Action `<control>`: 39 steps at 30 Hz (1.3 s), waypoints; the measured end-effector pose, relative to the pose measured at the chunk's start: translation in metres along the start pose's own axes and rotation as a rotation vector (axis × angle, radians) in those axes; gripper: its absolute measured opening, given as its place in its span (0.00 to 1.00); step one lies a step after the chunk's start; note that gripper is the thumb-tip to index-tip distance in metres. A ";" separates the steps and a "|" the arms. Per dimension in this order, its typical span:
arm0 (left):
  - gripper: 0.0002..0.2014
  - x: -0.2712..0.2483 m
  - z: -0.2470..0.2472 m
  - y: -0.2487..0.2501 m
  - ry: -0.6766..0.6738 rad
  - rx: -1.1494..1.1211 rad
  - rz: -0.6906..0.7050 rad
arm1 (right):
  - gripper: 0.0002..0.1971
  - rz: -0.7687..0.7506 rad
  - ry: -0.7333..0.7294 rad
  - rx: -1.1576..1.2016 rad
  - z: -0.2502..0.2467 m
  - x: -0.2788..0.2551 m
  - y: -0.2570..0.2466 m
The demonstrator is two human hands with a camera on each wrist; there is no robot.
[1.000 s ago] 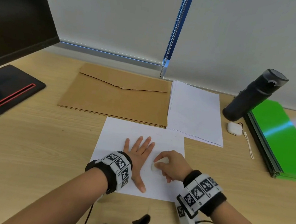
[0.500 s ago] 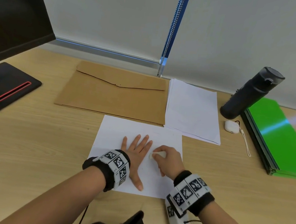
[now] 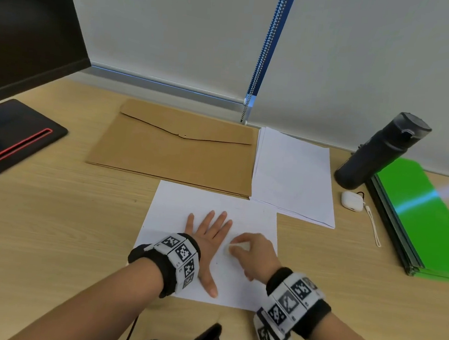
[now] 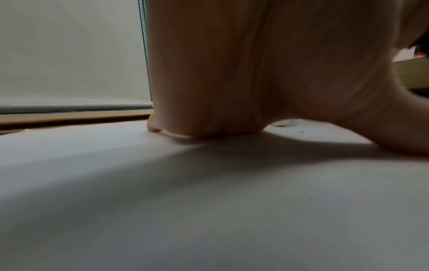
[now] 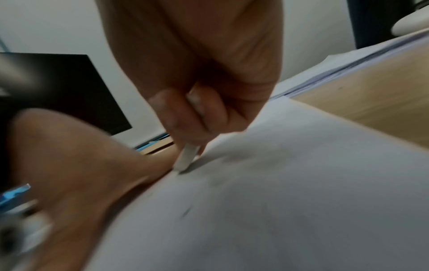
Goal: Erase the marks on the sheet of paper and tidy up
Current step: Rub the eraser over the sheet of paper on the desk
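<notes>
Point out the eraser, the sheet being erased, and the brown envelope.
eraser (image 5: 187, 157): right wrist view, on its lower end, against the paper.
sheet of paper (image 3: 175, 209): head view, on the bare far-left part.
brown envelope (image 3: 175, 157): head view, on its body below the flap.

White sheet (image 3: 178, 214), white eraser (image 3: 239, 246), green folder (image 3: 419, 216)

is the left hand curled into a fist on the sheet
No, the left hand lies flat with straight fingers spread on the sheet of paper.
</notes>
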State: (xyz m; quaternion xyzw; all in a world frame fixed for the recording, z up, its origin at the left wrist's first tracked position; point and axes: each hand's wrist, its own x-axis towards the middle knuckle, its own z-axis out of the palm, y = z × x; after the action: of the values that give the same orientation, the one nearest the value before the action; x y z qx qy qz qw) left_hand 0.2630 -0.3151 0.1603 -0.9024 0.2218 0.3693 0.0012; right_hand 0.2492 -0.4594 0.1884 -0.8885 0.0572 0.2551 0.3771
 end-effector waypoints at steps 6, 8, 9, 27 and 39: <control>0.74 0.000 -0.001 -0.001 0.001 0.003 -0.001 | 0.04 0.057 0.195 0.054 -0.024 0.032 -0.010; 0.74 0.000 0.000 -0.001 0.005 -0.006 0.000 | 0.09 0.021 0.215 0.004 -0.015 0.030 -0.008; 0.74 0.000 0.001 -0.001 0.005 -0.008 0.002 | 0.11 -0.012 0.173 -0.043 -0.006 0.025 -0.006; 0.74 0.001 0.001 -0.002 0.006 -0.009 0.005 | 0.12 0.017 0.322 -0.090 -0.018 0.035 -0.007; 0.73 0.001 0.000 -0.002 0.002 -0.010 0.010 | 0.13 0.011 0.300 -0.117 -0.005 0.026 -0.002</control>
State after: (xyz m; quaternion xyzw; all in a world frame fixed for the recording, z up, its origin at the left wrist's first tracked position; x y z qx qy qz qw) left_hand 0.2640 -0.3135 0.1595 -0.9018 0.2244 0.3693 -0.0052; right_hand 0.2745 -0.4593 0.1796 -0.9368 0.1026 0.1242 0.3105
